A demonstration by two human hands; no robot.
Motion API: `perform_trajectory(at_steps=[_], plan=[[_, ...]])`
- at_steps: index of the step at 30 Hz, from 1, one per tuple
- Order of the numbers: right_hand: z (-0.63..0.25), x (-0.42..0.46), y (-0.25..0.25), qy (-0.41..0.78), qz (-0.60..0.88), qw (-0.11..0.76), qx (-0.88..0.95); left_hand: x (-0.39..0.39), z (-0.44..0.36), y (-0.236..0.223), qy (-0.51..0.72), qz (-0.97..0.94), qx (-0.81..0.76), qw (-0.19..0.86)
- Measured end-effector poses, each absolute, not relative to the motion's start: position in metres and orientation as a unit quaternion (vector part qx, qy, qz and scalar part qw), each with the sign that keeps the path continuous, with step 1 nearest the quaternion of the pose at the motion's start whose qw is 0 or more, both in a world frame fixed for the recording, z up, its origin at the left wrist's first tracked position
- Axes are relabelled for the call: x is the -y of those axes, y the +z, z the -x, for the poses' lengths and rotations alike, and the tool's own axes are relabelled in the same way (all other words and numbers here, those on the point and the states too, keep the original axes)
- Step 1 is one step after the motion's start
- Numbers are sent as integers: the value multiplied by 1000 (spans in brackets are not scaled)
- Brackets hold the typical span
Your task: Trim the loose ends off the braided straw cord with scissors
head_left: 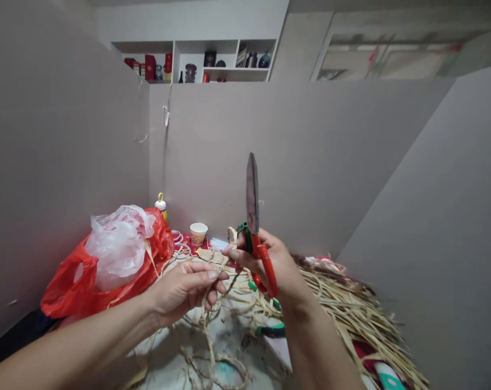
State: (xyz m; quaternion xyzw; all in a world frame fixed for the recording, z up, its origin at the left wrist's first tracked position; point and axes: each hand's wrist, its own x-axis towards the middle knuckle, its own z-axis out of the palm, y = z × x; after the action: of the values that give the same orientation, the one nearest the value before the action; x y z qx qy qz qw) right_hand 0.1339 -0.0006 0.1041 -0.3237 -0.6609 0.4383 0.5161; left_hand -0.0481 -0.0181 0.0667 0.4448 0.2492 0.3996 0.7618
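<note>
Above the table (232, 331), left hand (184, 287) pinches 1 cord (206, 325); right hand (282, 265) grips 1 pair of scissors (253, 219).

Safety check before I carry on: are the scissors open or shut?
Shut, as far as this view shows: the blades of the scissors overlap in a single upright outline, with no visible gap.
</note>
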Motion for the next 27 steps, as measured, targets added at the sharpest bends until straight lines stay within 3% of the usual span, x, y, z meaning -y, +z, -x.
perform_trajectory(at_steps=[6, 13, 18, 27], plan=[[-132, -22, 89, 462, 354, 490, 649, 3, 50, 41, 428, -438, -215, 761], [-133, -45, 74, 447, 423, 438, 655, -14, 52, 14, 466, -381, -286, 745], [-139, -36, 51, 412, 484, 458, 621, -20, 52, -8, 481, -367, -284, 744], [-185, 15, -13, 426, 546, 454, 560, -19, 54, -1, 424, -355, -254, 793]])
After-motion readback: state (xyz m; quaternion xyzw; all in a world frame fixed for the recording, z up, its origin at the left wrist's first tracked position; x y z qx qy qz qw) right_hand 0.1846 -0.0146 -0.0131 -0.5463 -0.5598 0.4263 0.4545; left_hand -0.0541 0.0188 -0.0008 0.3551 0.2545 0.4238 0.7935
